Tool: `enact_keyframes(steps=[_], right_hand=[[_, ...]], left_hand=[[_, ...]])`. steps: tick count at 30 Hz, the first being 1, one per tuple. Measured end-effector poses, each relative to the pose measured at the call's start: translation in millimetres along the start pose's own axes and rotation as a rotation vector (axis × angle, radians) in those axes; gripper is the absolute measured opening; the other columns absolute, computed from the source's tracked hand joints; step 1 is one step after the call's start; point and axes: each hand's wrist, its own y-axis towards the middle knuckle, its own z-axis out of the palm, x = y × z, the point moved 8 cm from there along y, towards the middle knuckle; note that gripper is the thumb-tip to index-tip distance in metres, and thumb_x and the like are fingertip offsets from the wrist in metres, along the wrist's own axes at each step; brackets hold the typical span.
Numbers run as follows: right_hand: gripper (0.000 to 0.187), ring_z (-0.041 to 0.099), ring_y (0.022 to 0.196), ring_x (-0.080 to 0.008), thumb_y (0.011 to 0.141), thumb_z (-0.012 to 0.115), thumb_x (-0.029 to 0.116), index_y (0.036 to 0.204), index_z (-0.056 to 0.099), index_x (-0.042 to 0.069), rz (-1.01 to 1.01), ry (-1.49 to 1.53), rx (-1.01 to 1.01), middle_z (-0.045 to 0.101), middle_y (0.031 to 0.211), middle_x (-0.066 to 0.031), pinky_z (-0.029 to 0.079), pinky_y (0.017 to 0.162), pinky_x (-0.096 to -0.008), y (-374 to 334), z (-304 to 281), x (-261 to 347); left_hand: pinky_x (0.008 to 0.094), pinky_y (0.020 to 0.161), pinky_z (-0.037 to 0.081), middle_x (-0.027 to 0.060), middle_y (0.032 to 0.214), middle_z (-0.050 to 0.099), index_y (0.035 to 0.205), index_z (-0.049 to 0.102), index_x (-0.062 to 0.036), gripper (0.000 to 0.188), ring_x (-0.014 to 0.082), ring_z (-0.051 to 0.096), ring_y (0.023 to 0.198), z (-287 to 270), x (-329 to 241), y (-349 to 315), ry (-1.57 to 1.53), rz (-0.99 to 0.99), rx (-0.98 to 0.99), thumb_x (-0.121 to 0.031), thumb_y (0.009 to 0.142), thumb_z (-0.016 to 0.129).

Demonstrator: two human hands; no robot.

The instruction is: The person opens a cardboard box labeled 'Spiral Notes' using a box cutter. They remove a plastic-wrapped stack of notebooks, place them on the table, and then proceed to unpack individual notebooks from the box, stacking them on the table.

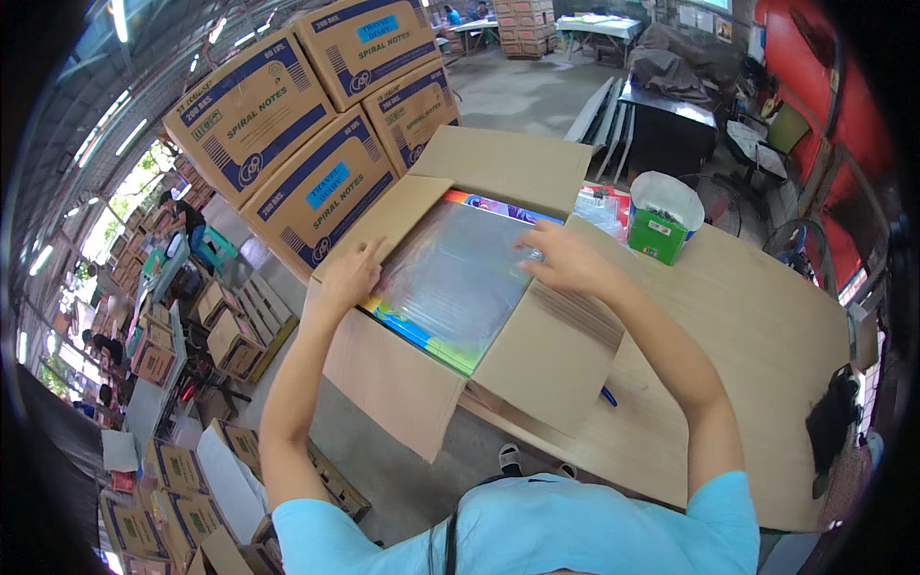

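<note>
An open cardboard box (546,331) stands in front of me on the table, its flaps folded outward. Inside lies a flat pack (450,273) with a grey middle and brightly coloured edges under shiny clear plastic, nearly filling the box. My left hand (353,278) rests at the box's left side, where a flap meets the pack, its fingers stretched out. Over the pack's right edge is my right hand (573,261), fingers apart and slightly bent, with nothing seen in them. Whether its fingertips touch the plastic I cannot tell.
Large printed cartons (254,115) are stacked just beyond the box on the left. A green and white container (661,225) stands on the wooden table (747,335) at the right, near clear plastic packets (599,209). A blue pen-like thing (609,396) lies near the right flap.
</note>
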Motion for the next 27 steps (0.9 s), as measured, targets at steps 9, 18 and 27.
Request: enact_keyframes(steps=[9,18,27], right_hand=[[0.060,0.054,0.108,-0.0356,0.063,0.079,0.038,0.108,0.058,0.004,0.427,-0.379,0.144,0.057,0.113,-0.0203,0.044,0.089,-0.0465,158,99,-85],[0.050,0.064,0.093,-0.0297,0.050,0.086,0.029,0.091,0.070,0.006,0.576,-0.203,0.363,0.067,0.098,-0.0131,0.052,0.077,-0.0439,179,123,-100],[0.020,0.064,0.078,-0.0339,0.063,0.060,0.008,0.081,0.067,0.002,0.039,0.060,-0.396,0.064,0.080,-0.0214,0.049,0.066,-0.0427,180,-9,-25]], left_hand=[[0.0589,0.098,0.033,0.0087,0.142,0.036,0.132,0.046,-0.0224,0.047,0.0352,0.038,0.127,-31,149,66,0.502,-0.038,-0.423,-0.019,0.084,0.048],[0.0448,0.112,-0.004,0.0166,0.151,0.012,0.145,0.019,-0.0084,0.065,0.0287,0.004,0.142,123,274,95,-0.142,-0.213,0.422,-0.044,0.092,0.034],[0.0382,0.109,0.022,0.0191,0.141,0.037,0.135,0.043,-0.0033,0.056,0.0333,0.032,0.132,70,285,90,-0.280,-0.021,0.004,-0.042,0.095,0.041]])
